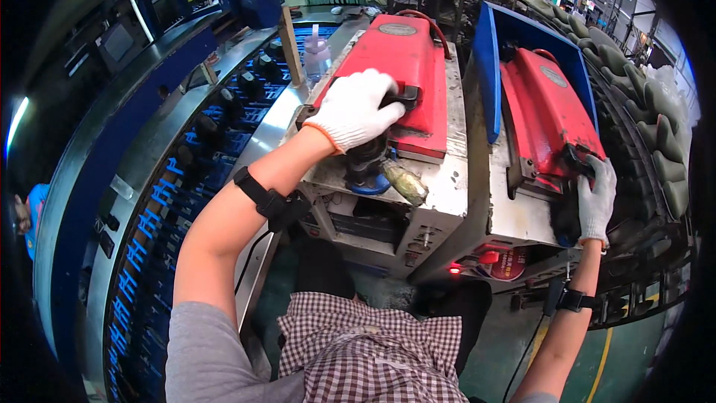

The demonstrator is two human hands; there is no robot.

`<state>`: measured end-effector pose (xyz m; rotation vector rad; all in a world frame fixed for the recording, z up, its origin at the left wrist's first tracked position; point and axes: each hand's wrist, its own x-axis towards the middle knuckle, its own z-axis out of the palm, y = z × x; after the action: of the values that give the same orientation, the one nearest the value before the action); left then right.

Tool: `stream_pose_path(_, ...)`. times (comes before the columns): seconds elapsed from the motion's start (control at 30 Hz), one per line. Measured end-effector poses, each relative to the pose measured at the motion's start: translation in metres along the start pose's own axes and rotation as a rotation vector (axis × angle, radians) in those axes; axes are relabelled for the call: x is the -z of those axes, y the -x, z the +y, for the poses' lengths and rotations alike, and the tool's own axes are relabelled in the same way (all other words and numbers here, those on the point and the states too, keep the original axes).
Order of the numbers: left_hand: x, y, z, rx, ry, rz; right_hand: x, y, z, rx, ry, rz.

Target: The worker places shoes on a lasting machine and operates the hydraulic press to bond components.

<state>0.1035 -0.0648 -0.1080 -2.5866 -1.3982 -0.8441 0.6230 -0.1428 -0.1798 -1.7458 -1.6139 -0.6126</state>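
Both my hands wear white knit gloves. My left hand (356,108) is closed around the black handle (408,97) at the near end of a red machine cover (388,48). Farther right, my right hand (597,198) is closed on the black handle (576,157) of a second red cover (543,108), its fingertips partly hidden. Just below my left hand sits a dark clamp-like part (365,155). Beside it, a worn greenish wrapped piece (405,181) sticks out over the white machine top (447,186).
Blue panels (488,67) border the right cover. On the left runs a conveyor (160,194) with blue slats and dark pieces; a clear bottle (317,52) stands beside it. Racks of grey-green shoe-like forms (656,104) line the right. Another person (33,213) appears at far left.
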Motion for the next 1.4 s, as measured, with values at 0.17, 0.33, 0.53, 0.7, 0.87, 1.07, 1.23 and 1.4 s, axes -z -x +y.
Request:
stream_pose_path(0.17, 0.006, -0.033, -0.018, 0.081, -0.050, -0.401, -0.005, -0.001, 0.009, 0.024, 0.003, 0.011)
stream_pose_path(0.33, 0.003, -0.058, -0.019, 0.305, 0.297, -0.694, -0.010, -0.001, 0.021, 0.006, 0.011, -0.002)
stream_pose_path(0.53, 0.000, -0.048, -0.016, 0.244, 0.170, -0.505, -0.016, -0.002, 0.037, 0.028, -0.008, -0.006)
stream_pose_path(0.7, 0.000, -0.050, -0.016, 0.194, 0.065, -0.479, -0.017, -0.002, 0.042, 0.032, -0.028, 0.000)
stream_pose_path(0.87, -0.001, -0.049, -0.016, 0.204, 0.103, -0.476, -0.016, -0.001, 0.036, 0.013, -0.043, -0.003)
stream_pose_path(1.07, 0.001, -0.049, -0.011, 0.231, 0.088, -0.498, -0.016, -0.002, 0.037, 0.022, -0.063, 0.009)
stream_pose_path(1.23, 0.003, -0.046, -0.010, 0.213, 0.052, -0.470, -0.017, -0.002, 0.041, 0.050, -0.051, 0.010)
stream_pose_path(1.4, -0.004, -0.046, -0.017, 0.173, 0.049, -0.433, -0.009, -0.005, 0.020, 0.033, -0.059, -0.006)
